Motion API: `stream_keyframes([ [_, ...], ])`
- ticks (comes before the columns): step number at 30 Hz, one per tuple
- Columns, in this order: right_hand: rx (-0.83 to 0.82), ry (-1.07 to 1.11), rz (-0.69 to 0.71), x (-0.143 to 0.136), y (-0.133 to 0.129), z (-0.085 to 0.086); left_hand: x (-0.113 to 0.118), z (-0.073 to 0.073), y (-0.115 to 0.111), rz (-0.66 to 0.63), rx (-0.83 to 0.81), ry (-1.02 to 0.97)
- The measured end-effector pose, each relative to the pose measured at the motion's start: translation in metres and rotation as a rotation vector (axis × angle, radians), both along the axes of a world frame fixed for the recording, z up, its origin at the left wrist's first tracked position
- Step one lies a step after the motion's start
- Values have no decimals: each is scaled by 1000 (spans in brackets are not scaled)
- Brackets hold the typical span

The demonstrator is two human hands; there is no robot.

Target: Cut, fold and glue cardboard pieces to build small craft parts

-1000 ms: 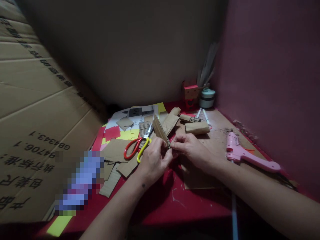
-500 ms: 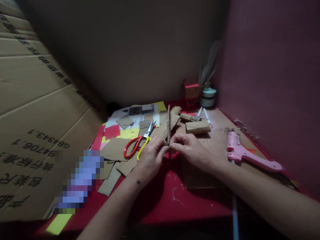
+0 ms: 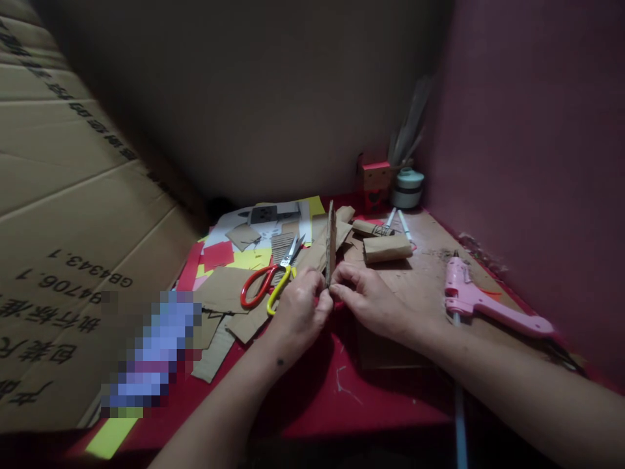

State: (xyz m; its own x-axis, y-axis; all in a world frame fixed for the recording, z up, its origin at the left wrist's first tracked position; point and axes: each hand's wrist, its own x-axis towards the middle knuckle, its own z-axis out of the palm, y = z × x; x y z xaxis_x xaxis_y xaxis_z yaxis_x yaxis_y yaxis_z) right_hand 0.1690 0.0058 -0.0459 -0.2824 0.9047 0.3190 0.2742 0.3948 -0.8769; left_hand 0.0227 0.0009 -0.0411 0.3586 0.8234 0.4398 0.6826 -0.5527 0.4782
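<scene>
A narrow cardboard piece (image 3: 331,241) stands upright, seen nearly edge-on, over the red tabletop. My left hand (image 3: 303,306) pinches its lower end from the left. From the right, the fingertips of my right hand (image 3: 364,293) close on the same lower end. What lies between the fingertips is partly hidden by the fingers. Scissors (image 3: 280,270) with one red and one yellow handle lie just left of my left hand, on cardboard scraps (image 3: 224,290). Rolled cardboard (image 3: 387,249) rests beyond my right hand.
A pink glue gun (image 3: 473,299) with a glue stick lies at the right on a brown board (image 3: 420,280). At the back stand a red box (image 3: 375,185) and a teal jar (image 3: 407,189). A large carton (image 3: 73,228) rises at the left.
The cardboard piece has turned slightly, so more of its face shows. Both hands have shifted a little at its lower end, and my left fingers are curled lower.
</scene>
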Motion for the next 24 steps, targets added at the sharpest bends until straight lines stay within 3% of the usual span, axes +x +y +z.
stream_keyframes([
  [5, 72, -67, -19, -2, -1, 0, 6, -6, 0, 62, 136, -20],
  [14, -4, -9, -2, 0, 1, 0, 3, 7, -2, 35, 9, -95],
  [19, -43, 10, 18, 2, 4, 0, 0, 5, 1, 60, -6, -79],
  [24, 41, -63, 31, 2, 3, -1, 0, 0, 0, 56, 15, 5],
])
